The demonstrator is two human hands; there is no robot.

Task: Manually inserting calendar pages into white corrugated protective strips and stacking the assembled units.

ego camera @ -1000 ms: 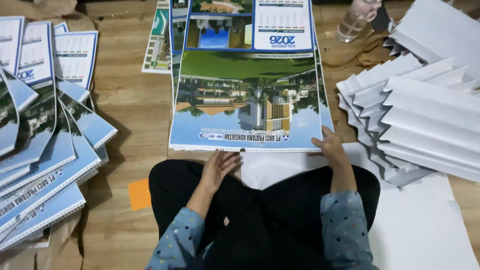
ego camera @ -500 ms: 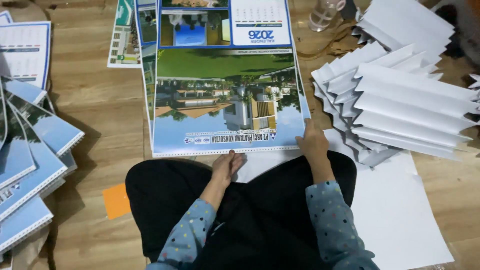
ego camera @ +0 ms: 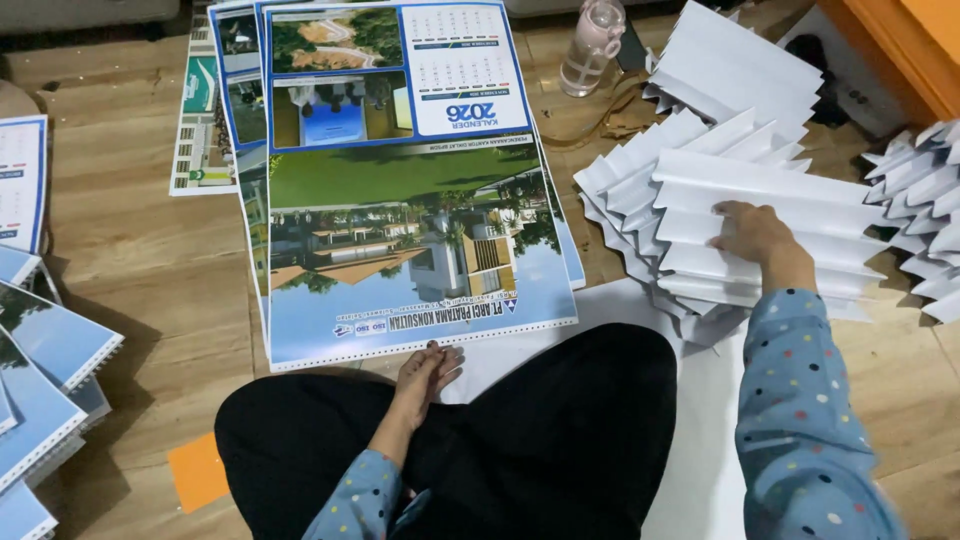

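Observation:
A large printed calendar sheet (ego camera: 400, 210) with landscape photos and a punched near edge lies on a stack of like sheets on the wooden floor in front of my crossed legs. My left hand (ego camera: 425, 372) rests at its near edge, fingers loosely apart, touching the paper. My right hand (ego camera: 755, 237) is out to the right, laid on a fanned pile of white folded sheets (ego camera: 740, 200), fingers curled over one sheet's edge.
Stacked punched calendars (ego camera: 50, 350) fan along the left edge. A clear bottle (ego camera: 592, 45) stands at the back. More white folded sheets (ego camera: 925, 200) lie far right, an orange paper scrap (ego camera: 197, 470) near my left knee, and a white sheet (ego camera: 700, 450) under my legs.
My right hand left the calendar's near right corner and reached right onto the white folded pile. The view swung right. My left hand stayed at the near edge.

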